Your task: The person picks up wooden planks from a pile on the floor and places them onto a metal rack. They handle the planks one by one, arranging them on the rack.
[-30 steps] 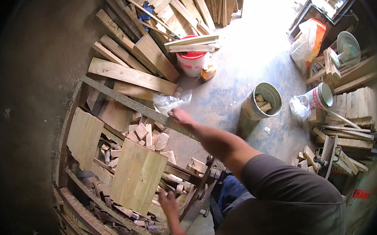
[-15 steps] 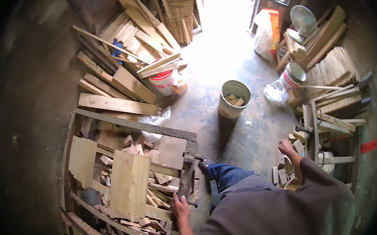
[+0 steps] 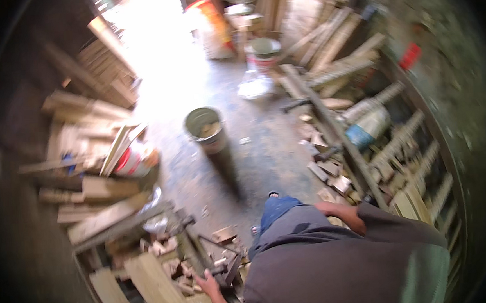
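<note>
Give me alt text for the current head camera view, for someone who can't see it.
A person's left hand is at a frame holding boards, contact unclear in the blur; the right hand is hidden. Ahead, a bucket containing wood pieces stands on the floor, with a second frame on the right.
</note>
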A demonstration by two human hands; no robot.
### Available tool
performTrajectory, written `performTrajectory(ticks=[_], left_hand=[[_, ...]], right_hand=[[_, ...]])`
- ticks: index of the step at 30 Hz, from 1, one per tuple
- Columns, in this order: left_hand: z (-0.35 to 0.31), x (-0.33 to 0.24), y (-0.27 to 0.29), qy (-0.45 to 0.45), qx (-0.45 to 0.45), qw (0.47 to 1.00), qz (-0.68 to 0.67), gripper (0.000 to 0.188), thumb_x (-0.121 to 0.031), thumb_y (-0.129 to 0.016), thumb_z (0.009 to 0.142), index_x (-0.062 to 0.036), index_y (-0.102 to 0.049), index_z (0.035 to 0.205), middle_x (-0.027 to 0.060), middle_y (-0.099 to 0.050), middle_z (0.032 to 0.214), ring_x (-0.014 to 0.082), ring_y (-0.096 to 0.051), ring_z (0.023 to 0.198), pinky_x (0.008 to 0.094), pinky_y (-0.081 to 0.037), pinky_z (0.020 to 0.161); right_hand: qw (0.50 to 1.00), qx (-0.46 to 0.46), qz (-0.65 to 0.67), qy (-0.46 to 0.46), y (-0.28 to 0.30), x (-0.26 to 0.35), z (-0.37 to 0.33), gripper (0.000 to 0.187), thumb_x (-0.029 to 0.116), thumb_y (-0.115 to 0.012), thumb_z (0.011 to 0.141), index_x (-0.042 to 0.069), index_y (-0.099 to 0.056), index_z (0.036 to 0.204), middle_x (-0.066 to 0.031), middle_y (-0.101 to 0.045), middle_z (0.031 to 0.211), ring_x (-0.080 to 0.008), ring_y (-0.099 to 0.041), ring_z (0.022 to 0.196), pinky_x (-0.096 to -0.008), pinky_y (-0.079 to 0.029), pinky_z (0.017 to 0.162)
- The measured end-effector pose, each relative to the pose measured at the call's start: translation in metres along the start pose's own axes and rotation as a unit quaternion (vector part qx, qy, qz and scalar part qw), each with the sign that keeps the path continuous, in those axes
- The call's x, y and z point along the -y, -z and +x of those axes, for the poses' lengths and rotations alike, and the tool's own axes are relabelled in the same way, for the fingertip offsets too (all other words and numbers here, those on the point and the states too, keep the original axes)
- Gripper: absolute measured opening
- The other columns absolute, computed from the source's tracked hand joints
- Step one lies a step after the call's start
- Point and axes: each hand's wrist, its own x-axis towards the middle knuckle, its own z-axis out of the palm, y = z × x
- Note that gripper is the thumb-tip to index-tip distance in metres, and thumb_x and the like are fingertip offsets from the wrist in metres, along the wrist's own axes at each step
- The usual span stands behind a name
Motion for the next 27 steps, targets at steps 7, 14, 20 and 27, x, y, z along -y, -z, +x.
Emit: performTrajectory(ticks=[7, 14, 20, 27], left_hand=[[-0.005, 0.02, -0.03, -0.078, -0.058, 0.983, 0.153, 0.074, -0.042, -0.067, 0.09, 0.0047, -0.04, 0.141, 0.0281, -0.054, 0.131, 0.0413, -0.055, 0.12, 0.0529, -0.043, 0.103], [-0.036, -0.049, -0.054, -0.072, -0.093, 0.981, 0.154, 0.068, -0.033, -0.065, 0.09, 0.0063, -0.041, 0.141, 0.0262, -0.059, 0.127, 0.0358, -0.06, 0.114, 0.0496, -0.047, 0.099], [-0.126, -0.292, -0.094, -0.275, 0.271, 0.914, -0.126, 0.043, -0.01, -0.061, 0.098, 0.0118, -0.052, 0.134, 0.0164, -0.068, 0.115, 0.0225, -0.064, 0.105, 0.0329, -0.05, 0.093], [-0.368, -0.558, -0.032, -0.797, 0.16, 0.565, -0.142, 0.037, -0.022, -0.051, 0.103, 0.0115, -0.06, 0.116, 0.0196, -0.069, 0.108, 0.0361, -0.068, 0.102, 0.0495, -0.053, 0.096]], right_hand=[[0.949, -0.238, 0.118, -0.167, 0.002, -0.042, -0.036, 0.046, 0.024, -0.06, 0.082, 0.004, -0.067, 0.123, -0.0259, -0.068, 0.119, -0.0396, -0.065, 0.113, -0.0457, -0.052, 0.094], [0.889, -0.307, 0.246, -0.233, -0.011, -0.029, -0.127, 0.049, 0.018, -0.054, 0.081, 0.005, -0.064, 0.127, -0.025, -0.067, 0.121, -0.0394, -0.064, 0.114, -0.0459, -0.05, 0.097], [0.837, -0.276, 0.359, -0.306, -0.08, -0.059, -0.164, 0.05, 0.014, -0.054, 0.079, 0.006, -0.065, 0.128, -0.0251, -0.067, 0.12, -0.0398, -0.064, 0.113, -0.0458, -0.051, 0.095], [0.836, -0.306, 0.346, -0.295, -0.126, -0.085, -0.168, 0.048, 0.012, -0.053, 0.081, 0.006, -0.066, 0.126, -0.0254, -0.067, 0.121, -0.0404, -0.064, 0.114, -0.0453, -0.051, 0.097]])
